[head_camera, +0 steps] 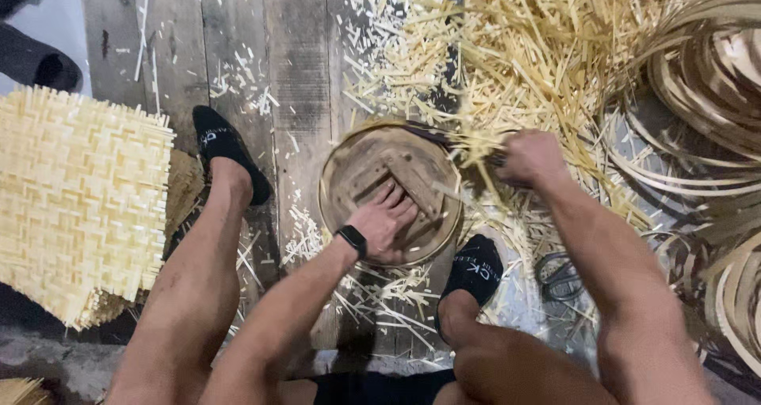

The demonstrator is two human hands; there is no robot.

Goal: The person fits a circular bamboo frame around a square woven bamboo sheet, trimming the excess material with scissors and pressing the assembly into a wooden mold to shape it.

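Note:
A round wooden form (358,164) with crossed slats inside lies on the plank floor between my feet. My left hand (384,221), with a black watch on its wrist, presses flat on the slats, fingers spread a little. My right hand (529,157) is closed at the form's right rim, gripping a dark-handled tool whose blade reaches along the top edge; the tool is mostly hidden under pale bamboo strips (507,64).
A stack of woven bamboo mats (75,203) lies at the left. Coils of bamboo strip (713,96) fill the right side. Dark scissors (560,277) lie near my right foot. Cut bamboo scraps litter the planks.

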